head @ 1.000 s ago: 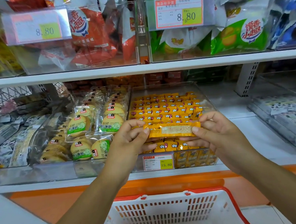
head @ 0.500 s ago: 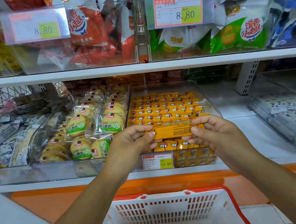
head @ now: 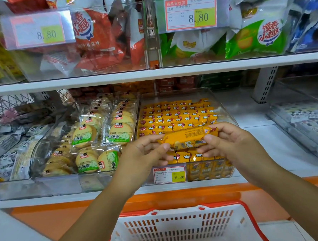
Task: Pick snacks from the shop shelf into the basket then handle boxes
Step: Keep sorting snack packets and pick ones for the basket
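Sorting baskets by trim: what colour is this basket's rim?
Red; the basket itself is white. Head view.

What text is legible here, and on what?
"8.80": left upper tag
"商品标价签", "8.80": right upper tag
"15.80": lower tag
"馍香小趣": green bag
"小趣" (partly hidden): red bag
"煎薄脆": cookie pack
Too small or blurred: the tags' fine print and the print on the packet.
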### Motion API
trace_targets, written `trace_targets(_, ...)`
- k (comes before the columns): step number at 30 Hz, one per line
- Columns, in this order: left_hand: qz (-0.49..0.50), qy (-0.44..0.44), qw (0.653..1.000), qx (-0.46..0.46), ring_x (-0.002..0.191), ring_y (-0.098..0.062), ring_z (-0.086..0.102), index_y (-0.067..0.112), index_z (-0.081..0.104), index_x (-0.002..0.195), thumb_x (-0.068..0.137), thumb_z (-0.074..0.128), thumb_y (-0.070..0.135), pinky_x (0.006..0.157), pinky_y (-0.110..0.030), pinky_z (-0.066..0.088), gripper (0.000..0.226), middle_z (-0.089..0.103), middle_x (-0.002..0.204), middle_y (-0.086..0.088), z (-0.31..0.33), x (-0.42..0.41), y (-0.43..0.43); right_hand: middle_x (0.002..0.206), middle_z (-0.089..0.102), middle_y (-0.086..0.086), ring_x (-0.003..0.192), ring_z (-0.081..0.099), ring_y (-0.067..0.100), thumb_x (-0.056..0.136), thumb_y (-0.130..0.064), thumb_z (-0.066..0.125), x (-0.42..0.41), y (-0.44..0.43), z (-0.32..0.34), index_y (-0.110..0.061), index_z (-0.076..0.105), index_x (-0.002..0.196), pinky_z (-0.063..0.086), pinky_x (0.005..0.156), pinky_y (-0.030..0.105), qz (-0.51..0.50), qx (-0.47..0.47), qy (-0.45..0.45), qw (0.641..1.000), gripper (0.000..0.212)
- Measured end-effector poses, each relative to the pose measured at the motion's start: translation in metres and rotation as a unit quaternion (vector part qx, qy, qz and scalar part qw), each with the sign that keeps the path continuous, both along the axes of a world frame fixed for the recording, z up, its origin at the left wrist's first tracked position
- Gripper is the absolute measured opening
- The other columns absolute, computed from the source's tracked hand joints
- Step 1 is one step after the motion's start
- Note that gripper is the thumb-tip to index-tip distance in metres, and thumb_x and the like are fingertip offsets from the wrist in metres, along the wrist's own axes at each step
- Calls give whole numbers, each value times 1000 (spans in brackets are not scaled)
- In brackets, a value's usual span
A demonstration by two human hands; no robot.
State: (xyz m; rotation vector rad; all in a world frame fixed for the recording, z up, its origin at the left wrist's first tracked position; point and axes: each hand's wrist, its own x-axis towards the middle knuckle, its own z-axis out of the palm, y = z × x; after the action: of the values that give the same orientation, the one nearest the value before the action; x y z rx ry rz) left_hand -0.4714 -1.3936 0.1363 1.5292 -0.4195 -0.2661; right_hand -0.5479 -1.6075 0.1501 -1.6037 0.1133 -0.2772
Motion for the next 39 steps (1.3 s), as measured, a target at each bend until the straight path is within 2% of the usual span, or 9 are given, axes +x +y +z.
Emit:
trace_targets(5, 12, -85, 990, 113, 65, -31, 70, 21, 66, 99, 83, 60, 41, 56, -29, 55, 26, 73, 71, -4, -3, -3, -6, 98, 75, 11, 88, 75, 29, 77, -30, 65, 2, -2, -2, -1, 61, 104, 61, 80, 38, 5, 32, 27, 999, 40)
trace_targets(8, 27, -128, 981, 146, 55, -11, 65, 26, 66, 89, 91, 60, 35, 51, -23, 51, 11, 71, 68, -1, -3, -4, -13, 106, 75, 8, 91, 74, 28, 78, -25, 67, 0, -2, 1, -9, 61, 114, 61, 80, 35, 21, 67, 29, 997, 40)
trace_targets(11, 62, -199, 957, 202, 73, 4, 62, 37, 65, 95, 88, 60, 47, 60, -10, 46, 13, 70, 75, 12, 3, -3, -21, 102, 76, 3, 88, 75, 23, 87, -13, 67, -2, -8, 10, -15, 60, 114, 60, 77, 29, -14, 29, 7, 999, 28)
trace_targets(13, 86, -270, 923, 260, 90, 7, 57, 41, 63, 118, 92, 59, 46, 70, -6, 43, 27, 66, 99, 22, 8, 5, -30, 94, 76, -2, 82, 75, 17, 89, -9, 67, 1, -21, 20, -19, 60, 108, 60, 73, 26, -77, -28, -20, 996, 23)
trace_targets(17, 22, -366, 839, 402, 134, -9, 43, 33, 46, 145, 101, 46, 44, 108, -28, 36, 46, 49, 147, 11, 12, 30, -60, 84, 75, -7, 78, 72, 5, 87, -11, 72, 18, -49, 39, -27, 60, 94, 55, 76, 24, -150, -167, -55, 973, 21)
trace_targets(19, -47, -370, 820, 434, 145, -12, 29, 29, 39, 150, 104, 41, 40, 118, -30, 23, 48, 35, 158, 8, 9, 40, -77, 84, 69, -8, 77, 67, 4, 85, -15, 75, 33, -59, 45, -25, 62, 90, 49, 71, 16, -172, -283, -37, 943, 17)
trace_targets(23, -121, -362, 780, 496, 152, -13, 11, 25, 25, 156, 106, 31, 44, 122, -33, 8, 54, 16, 165, 7, 0, 56, -90, 88, 54, -9, 76, 52, 9, 81, -25, 80, 67, -68, 49, -25, 64, 91, 37, 65, 25, -130, -485, 31, 864, 19)
trace_targets(31, -99, -359, 784, 496, 151, -6, 4, 33, 20, 156, 105, 24, 48, 121, -33, 5, 53, 11, 165, 13, -11, 56, -88, 106, 51, 1, 91, 45, 13, 86, -33, 74, 100, -76, 69, -10, 61, 122, 32, 68, 25, -45, -598, 88, 795, 44)
trace_targets(39, -81, -356, 794, 487, 150, -3, 4, 35, 22, 155, 105, 24, 48, 119, -30, 4, 51, 13, 164, 16, -13, 53, -88, 102, 56, -5, 88, 47, 9, 88, -25, 73, 114, -69, 44, -18, 63, 117, 30, 59, 12, 49, -621, 123, 773, 32)
